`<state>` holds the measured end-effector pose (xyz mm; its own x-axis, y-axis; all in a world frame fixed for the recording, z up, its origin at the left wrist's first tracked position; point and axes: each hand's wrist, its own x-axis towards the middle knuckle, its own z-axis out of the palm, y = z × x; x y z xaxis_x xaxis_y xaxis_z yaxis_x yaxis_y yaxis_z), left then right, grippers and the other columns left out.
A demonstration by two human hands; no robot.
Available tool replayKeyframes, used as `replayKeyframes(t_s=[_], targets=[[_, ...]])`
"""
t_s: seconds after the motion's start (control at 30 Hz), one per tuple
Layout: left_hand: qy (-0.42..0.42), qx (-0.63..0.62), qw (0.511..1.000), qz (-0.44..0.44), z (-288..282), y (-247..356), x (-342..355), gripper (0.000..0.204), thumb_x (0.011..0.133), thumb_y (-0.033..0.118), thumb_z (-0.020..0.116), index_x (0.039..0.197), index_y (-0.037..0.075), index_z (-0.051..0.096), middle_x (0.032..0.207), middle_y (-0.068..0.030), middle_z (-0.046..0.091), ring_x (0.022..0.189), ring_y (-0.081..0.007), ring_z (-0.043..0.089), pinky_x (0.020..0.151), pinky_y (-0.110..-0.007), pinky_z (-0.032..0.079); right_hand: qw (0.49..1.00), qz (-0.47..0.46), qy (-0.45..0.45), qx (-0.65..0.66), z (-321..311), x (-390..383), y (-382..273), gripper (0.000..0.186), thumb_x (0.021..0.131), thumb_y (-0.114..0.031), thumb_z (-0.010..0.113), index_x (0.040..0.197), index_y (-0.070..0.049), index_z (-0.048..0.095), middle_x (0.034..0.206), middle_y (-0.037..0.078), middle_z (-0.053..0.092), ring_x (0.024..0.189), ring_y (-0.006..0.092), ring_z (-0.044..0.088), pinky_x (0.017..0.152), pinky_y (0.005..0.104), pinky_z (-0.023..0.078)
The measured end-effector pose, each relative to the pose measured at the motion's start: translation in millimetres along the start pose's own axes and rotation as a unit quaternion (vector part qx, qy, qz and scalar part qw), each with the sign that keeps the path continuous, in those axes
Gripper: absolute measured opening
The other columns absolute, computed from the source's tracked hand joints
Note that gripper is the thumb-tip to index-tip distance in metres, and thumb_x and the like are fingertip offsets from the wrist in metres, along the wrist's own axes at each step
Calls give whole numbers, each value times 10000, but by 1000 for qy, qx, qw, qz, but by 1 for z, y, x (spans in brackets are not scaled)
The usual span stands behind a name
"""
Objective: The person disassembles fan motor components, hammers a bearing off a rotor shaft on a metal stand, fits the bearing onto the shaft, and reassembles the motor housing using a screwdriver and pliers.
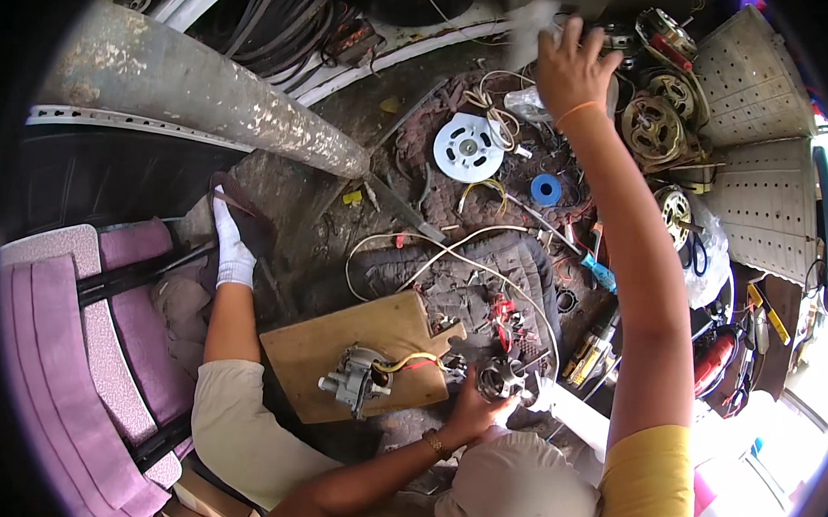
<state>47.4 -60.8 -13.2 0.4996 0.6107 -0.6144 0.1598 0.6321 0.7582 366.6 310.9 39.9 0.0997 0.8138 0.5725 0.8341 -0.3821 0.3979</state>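
Observation:
My left hand grips a round metal motor part low in the middle. Beside it a small electric motor with coloured wires rests on a wooden board. My right hand is raised at the top, fingers spread and slightly curled, next to a pale, blurred translucent object and metal parts. Below that hand lie a white disc, a coiled cable and a blue ring. Whether my right fingertips touch anything is unclear.
A large pipe crosses the upper left above my outstretched leg. Folded pink chairs lean at the left. A screwdriver, a drill, more tools, round metal parts and perforated panels line the right side.

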Motion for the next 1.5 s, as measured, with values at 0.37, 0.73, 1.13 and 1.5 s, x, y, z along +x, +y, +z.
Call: replayKeyframes(t_s=[0.37,0.73,1.13,1.5], targets=[[-14,11,999,28,-8,14,-1,696,831,97,833,1293,51,314,1206,-107,597,1111,-187,614,964,-362,500,819,-457,-90,335,-5,-125,-194,119,837,-282,643,843,-239,754,1054,-86,657,1174,196,512,933,495,462],[5,16,995,97,-6,-7,-8,703,802,109,851,1286,43,345,1198,-118,595,1113,-211,607,963,-379,489,792,-111,-90,593,-55,-87,-61,152,869,-159,713,987,-72,677,946,100,653,936,337,596,833,409,485],[45,67,995,64,23,21,-21,774,809,26,829,1329,28,255,1290,-131,555,1180,-197,577,1022,-349,477,192,292,-259,900,-141,-217,99,276,1013,-173,624,1270,-73,607,763,-24,546,595,79,475,565,266,444],[-79,-71,994,-4,24,37,-15,1053,775,-70,819,1519,180,117,1338,-104,542,1180,-189,588,1024,-363,497,128,394,-199,888,-192,-284,182,483,995,-535,528,1181,-90,543,1035,52,502,846,158,480,788,326,432]])
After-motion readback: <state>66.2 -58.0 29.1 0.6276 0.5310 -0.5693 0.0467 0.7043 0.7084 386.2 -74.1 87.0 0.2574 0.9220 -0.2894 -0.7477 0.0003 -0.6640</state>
